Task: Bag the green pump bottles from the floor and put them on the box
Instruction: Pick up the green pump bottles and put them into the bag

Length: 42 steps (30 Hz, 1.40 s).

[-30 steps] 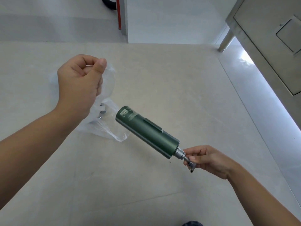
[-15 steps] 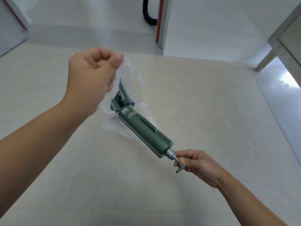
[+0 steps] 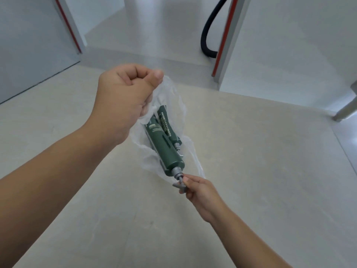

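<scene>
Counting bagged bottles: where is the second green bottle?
Centre of the head view, inside the clear bag, beside the bottle that the right hand holds.

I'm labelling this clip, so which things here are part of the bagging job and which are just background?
Part of the job:
left hand gripping the clear plastic bag
right hand holding the front green bottle by its pump
second green bottle in the bag

Just background:
black hose
metal leg
floor
</scene>
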Motion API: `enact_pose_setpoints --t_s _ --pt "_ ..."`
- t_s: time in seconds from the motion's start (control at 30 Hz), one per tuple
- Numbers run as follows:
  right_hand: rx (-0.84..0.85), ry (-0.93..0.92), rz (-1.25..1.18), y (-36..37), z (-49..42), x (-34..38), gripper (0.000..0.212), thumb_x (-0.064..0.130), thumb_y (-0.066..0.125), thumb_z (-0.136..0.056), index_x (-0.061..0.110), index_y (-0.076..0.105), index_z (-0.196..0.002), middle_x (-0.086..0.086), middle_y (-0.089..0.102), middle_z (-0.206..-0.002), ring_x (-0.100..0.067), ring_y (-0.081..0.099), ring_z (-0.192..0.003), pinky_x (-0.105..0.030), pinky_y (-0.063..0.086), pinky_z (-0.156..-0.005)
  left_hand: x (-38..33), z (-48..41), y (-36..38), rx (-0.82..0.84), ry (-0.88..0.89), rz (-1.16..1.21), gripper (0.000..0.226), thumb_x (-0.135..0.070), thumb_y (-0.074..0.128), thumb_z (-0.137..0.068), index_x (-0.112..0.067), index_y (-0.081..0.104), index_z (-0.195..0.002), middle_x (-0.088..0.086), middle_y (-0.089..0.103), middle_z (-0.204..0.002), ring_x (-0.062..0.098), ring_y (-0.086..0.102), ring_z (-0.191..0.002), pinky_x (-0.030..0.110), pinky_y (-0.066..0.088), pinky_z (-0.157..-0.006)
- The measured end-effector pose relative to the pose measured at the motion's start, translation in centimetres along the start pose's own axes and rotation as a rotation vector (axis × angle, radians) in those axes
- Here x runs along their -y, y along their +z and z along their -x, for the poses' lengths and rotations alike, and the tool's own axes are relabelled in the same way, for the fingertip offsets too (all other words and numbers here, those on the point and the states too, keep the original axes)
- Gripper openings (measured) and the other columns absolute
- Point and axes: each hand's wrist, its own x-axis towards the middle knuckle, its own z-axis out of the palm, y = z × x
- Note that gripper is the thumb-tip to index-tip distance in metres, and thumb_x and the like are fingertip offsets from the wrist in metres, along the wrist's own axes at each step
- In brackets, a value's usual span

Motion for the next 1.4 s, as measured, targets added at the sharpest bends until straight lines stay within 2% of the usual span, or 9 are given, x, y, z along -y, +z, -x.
enact_pose_setpoints --t_s 0.13,0.33,0.5,0.7,0.87,1.1,1.23,1.37,1.4 --pt "-0.055 -0.001 -0.048 1.7 -2.3 0.1 0.017 0.002 0.05 -0.089 0.008 0.066 -0.085 -0.003 0.067 -0.065 -0.011 0.051 -0.056 -0.016 0.033 -0.05 -0.2 -0.1 -0.4 0.008 0.0 0.006 0.016 -0.012 0.062 -0.084 -0.005 0.056 -0.07 -0.004 0.034 -0.039 0.007 0.027 -0.034 0.014 0.023 -0.036" --pt "-0.148 -0.05 0.021 4.2 -6.1 0.9 0.019 0.003 0.052 -0.088 0.001 0.064 -0.103 -0.007 0.06 -0.077 -0.015 0.048 -0.064 -0.02 0.031 -0.053 -0.3 -0.6 -0.7 0.043 -0.002 0.037 0.016 -0.01 0.062 -0.083 -0.004 0.056 -0.069 -0.005 0.034 -0.037 0.007 0.025 -0.033 0.012 0.023 -0.035" --pt "-0.168 -0.074 0.015 5.8 -8.2 2.1 0.019 0.001 0.052 -0.088 0.004 0.061 -0.104 -0.004 0.056 -0.073 -0.012 0.044 -0.059 -0.015 0.036 -0.051 -0.3 -1.1 -1.3 0.049 -0.005 0.052 0.018 -0.01 0.062 -0.082 -0.005 0.055 -0.067 -0.005 0.031 -0.037 0.007 0.023 -0.033 0.012 0.022 -0.034" --pt "-0.239 -0.084 0.07 5.8 -11.0 2.2 0.026 0.002 0.056 -0.087 -0.001 0.06 -0.112 -0.003 0.056 -0.074 -0.011 0.041 -0.059 -0.018 0.034 -0.055 -0.2 -1.3 -2.5 0.056 -0.01 0.035 0.017 -0.01 0.062 -0.082 -0.003 0.055 -0.068 -0.004 0.032 -0.036 0.007 0.024 -0.031 0.011 0.022 -0.034" --pt "-0.2 -0.077 0.015 6.1 -12.0 2.6 0.026 0.001 0.052 -0.089 -0.001 0.058 -0.114 -0.003 0.055 -0.074 -0.01 0.042 -0.056 -0.013 0.038 -0.048 0.3 -1.3 -3.2 0.059 -0.015 0.003 0.016 -0.01 0.062 -0.082 -0.002 0.056 -0.069 -0.005 0.033 -0.035 0.007 0.025 -0.031 0.011 0.023 -0.035" --pt "-0.226 -0.077 -0.026 5.9 -13.7 2.6 0.023 0.008 0.052 -0.091 -0.003 0.059 -0.109 -0.005 0.057 -0.078 -0.012 0.047 -0.061 -0.021 0.04 -0.059 0.6 -1.5 -3.7 0.031 -0.03 -0.005 0.016 -0.011 0.062 -0.083 -0.002 0.057 -0.07 -0.002 0.032 -0.038 0.006 0.026 -0.031 0.011 0.024 -0.035" --pt "-0.33 -0.057 -0.014 5.5 -14.2 1.6 0.014 0.014 0.058 -0.089 0.003 0.063 -0.095 -0.004 0.06 -0.074 -0.011 0.052 -0.061 -0.019 0.047 -0.066 1.1 -1.2 -3.7 0.028 -0.065 -0.006 0.016 -0.011 0.063 -0.082 -0.007 0.058 -0.067 -0.002 0.035 -0.039 0.005 0.028 -0.031 0.01 0.026 -0.035" --pt "-0.339 -0.035 -0.033 5.0 -13.9 1.1 0.007 0.014 0.06 -0.087 0.011 0.063 -0.093 -0.007 0.064 -0.098 -0.018 0.062 -0.089 -0.031 0.047 -0.094 1.6 -0.9 -3.4 0.029 -0.078 -0.009 0.018 -0.011 0.064 -0.081 -0.01 0.059 -0.064 -0.001 0.036 -0.04 0.006 0.029 -0.032 0.011 0.028 -0.035" --pt "-0.353 -0.051 -0.013 4.9 -13.8 0.8 0.014 0.012 0.061 -0.085 0.011 0.063 -0.099 -0.007 0.063 -0.105 -0.02 0.061 -0.096 -0.032 0.045 -0.097 1.7 -0.7 -3.3 0.031 -0.077 -0.011 0.018 -0.011 0.064 -0.081 -0.01 0.059 -0.064 0.0 0.035 -0.042 0.006 0.029 -0.032 0.01 0.028 -0.035"
